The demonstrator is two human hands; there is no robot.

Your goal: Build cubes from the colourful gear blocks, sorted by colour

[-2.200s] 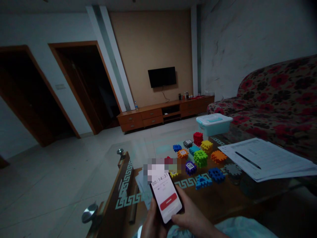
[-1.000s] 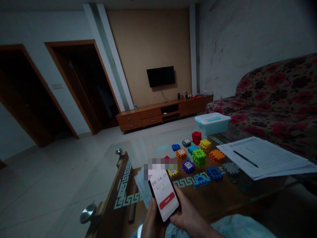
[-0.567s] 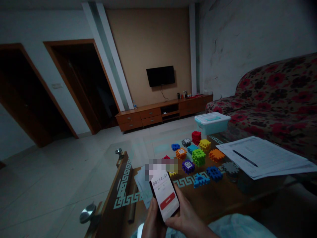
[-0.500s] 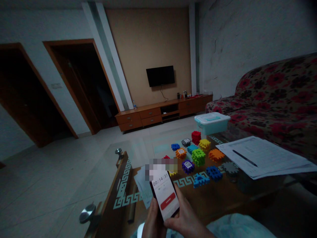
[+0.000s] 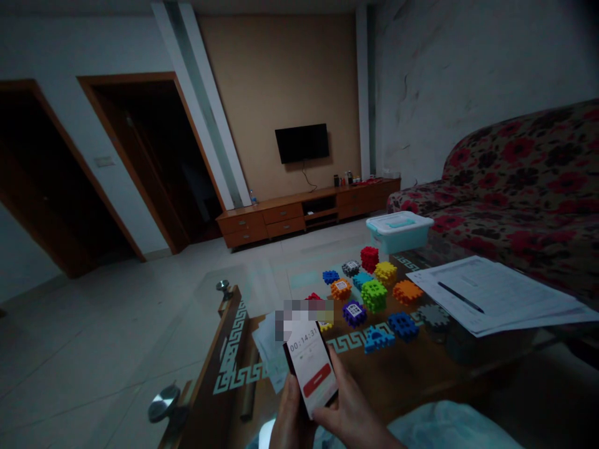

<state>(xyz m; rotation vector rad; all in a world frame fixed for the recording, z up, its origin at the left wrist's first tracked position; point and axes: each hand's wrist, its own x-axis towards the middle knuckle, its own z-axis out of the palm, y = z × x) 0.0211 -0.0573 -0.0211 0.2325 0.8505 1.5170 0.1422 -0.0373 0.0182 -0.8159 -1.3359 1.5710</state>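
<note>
A smartphone (image 5: 309, 362) is held upright at the near side of the table, its screen reading 00:14:31 above a red button. My left hand (image 5: 287, 415) wraps the phone's lower left edge, thumb along its side. On the opposite edge, my right hand (image 5: 350, 402) grips it, with the thumb at the screen's bottom corner. The top of the phone is blurred out. Just beyond it lie toothed plastic blocks: a purple block (image 5: 354, 313), a green block (image 5: 374, 295), a light blue block (image 5: 379, 338) and several others.
The blocks rest on a glass-topped coffee table (image 5: 346, 345) with a patterned border. Papers (image 5: 496, 293) and a black pen (image 5: 461, 297) lie to the right. Behind stands a lidded teal box (image 5: 400, 232), beside a floral sofa (image 5: 510, 181). A television (image 5: 302, 143) hangs on the far wall.
The view has shifted very slightly. Both hands keep their hold on the phone, and the blocks have not moved.
</note>
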